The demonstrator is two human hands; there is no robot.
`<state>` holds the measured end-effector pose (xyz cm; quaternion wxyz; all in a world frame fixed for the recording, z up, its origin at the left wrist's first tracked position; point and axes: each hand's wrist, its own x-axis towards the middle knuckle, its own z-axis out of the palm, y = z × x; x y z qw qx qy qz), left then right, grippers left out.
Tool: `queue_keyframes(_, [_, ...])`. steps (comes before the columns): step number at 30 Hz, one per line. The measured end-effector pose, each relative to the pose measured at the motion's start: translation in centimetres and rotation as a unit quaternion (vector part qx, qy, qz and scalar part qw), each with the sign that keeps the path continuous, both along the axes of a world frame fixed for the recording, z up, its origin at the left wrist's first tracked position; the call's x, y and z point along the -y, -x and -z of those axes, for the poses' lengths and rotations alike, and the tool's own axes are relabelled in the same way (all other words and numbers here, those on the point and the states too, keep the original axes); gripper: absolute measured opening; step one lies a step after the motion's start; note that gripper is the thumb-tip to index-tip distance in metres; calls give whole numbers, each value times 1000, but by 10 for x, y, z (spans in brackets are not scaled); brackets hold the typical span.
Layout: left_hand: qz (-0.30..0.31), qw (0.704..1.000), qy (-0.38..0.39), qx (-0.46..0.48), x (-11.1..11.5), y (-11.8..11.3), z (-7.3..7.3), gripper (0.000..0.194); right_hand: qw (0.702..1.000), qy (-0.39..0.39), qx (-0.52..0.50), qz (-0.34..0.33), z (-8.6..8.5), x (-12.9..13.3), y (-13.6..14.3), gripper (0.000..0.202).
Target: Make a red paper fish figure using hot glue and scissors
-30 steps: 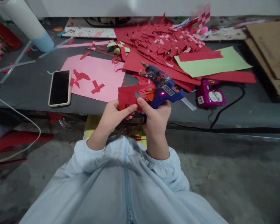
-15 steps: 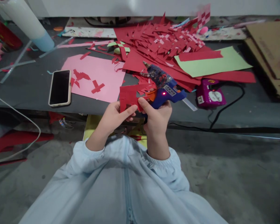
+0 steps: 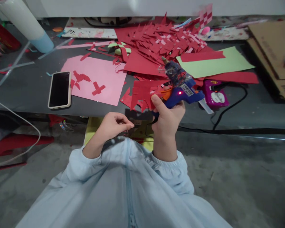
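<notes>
My right hand (image 3: 167, 118) is wrapped round a blue hot glue gun (image 3: 174, 98), its nozzle pointing up and away and a small red light glowing on its side. The thumb of that hand also pins a cut red paper piece (image 3: 143, 93) against the gun. At the table's front edge, my left hand (image 3: 115, 126) is apart from the paper, thumb and fingers pinched together. Whether anything tiny sits in that pinch I cannot make out. Beyond the gun lies a heap of red paper scraps (image 3: 156, 44).
A phone (image 3: 60, 90) lies beside a pink sheet (image 3: 102, 69) bearing red scraps. To the right are a green sheet (image 3: 216, 63), a purple power box (image 3: 215, 95) with a black cord, and cardboard (image 3: 273, 47). A white-and-blue bottle (image 3: 26, 23) stands back left.
My left hand has let go of the red paper piece and drawn back toward my body. My right hand has moved a little right with the glue gun and the paper.
</notes>
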<state>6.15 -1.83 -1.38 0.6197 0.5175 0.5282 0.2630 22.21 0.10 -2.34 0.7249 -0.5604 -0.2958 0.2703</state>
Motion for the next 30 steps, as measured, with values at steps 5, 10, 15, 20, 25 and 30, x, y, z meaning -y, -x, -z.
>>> queue_keyframes(5, [3, 1000, 8, 29, -3, -1, -2, 21, 1000, 6, -3, -16, 0, 2, 2, 43])
queue_keyframes(10, [-104, 981, -73, 147, -16, -15, -8, 42, 999, 8, -18, -47, 1, 6, 11, 41])
queue_keyframes(15, [-131, 975, -62, 166, -20, -20, -9, 41, 998, 21, -8, -52, 0, 7, 14, 39])
queue_keyframes(20, [6, 999, 11, 48, -10, -8, -5, 27, 999, 15, -30, -34, 0, 3, 11, 42])
queue_keyframes(25, [36, 999, -2, 3, -5, -4, -4, 22, 999, 21, -26, -35, 1, 2, 10, 42])
queue_keyframes(30, [-60, 988, -43, 136, -12, -13, -7, 43, 997, 35, -34, -56, 2, 8, 17, 37])
